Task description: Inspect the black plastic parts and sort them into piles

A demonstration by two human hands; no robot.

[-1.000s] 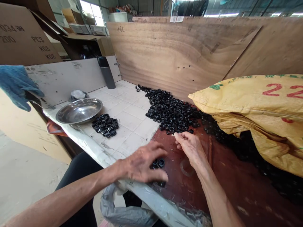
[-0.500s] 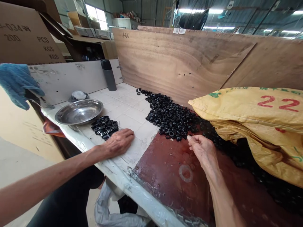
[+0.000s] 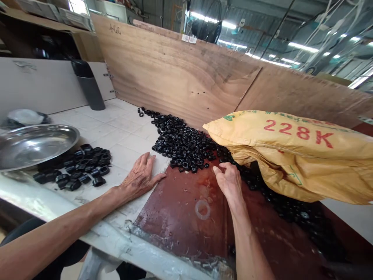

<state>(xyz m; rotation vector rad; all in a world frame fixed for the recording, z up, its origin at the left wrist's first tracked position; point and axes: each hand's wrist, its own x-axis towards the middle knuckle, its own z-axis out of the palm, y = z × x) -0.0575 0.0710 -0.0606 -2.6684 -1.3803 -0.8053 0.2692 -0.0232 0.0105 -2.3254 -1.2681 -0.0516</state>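
My left hand (image 3: 142, 175) lies on the white tabletop with its fingers spread and nothing in them. It is between a small group of black plastic rings (image 3: 84, 165) on its left and a larger heap of black rings (image 3: 183, 142) ahead. My right hand (image 3: 229, 179) is over the dark red board (image 3: 180, 198), at the near edge of the heap. Its fingers are curled in, the thumb pointing towards the rings. Whatever those fingertips may hold is hidden.
A steel bowl (image 3: 37, 146) stands at the left, with a dark flask (image 3: 89, 87) behind it. A plywood panel (image 3: 175, 74) closes off the back. On the right, a yellow woven sack (image 3: 279, 147) lies over more black rings (image 3: 291, 210).
My view has swung to the right. My left hand has moved away from the small group of rings, its fingers now spread. My right hand stays by the heap's edge, fingers curled.
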